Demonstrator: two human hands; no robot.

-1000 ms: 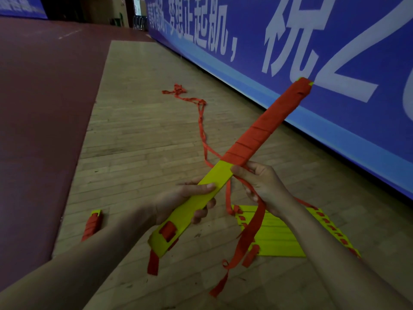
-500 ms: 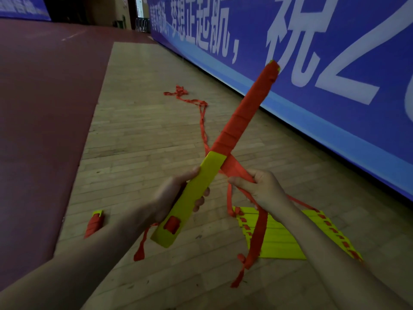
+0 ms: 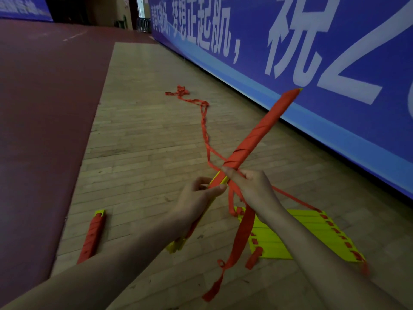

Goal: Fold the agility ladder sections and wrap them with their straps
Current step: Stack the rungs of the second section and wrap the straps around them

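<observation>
Held mid-air, tilted up to the right: bundle of folded yellow plastic ladder rungs [image 3: 259,135], upper part wound in flat red-orange webbing strap [image 3: 242,231]. Left grip [image 3: 196,198] clamped round bare yellow lower part of bundle, thumb on top. Right grip [image 3: 252,186] curled on strap right at edge of wrap, thumb + forefinger pinching it. Loose strap tail hanging below right grip, end low over pale wooden plank floor [image 3: 138,142]; touching or not, can't tell. More strap trailing off across floor to tangled heap near blue printed banner [image 3: 324,113]. Flat set of yellow rungs [image 3: 274,238] w/ red strap edges on floor under right forearm, partly hidden. Second bundle [image 3: 92,236], red-wrapped, yellow tip showing, on floor at left, well apart from both grips.
</observation>
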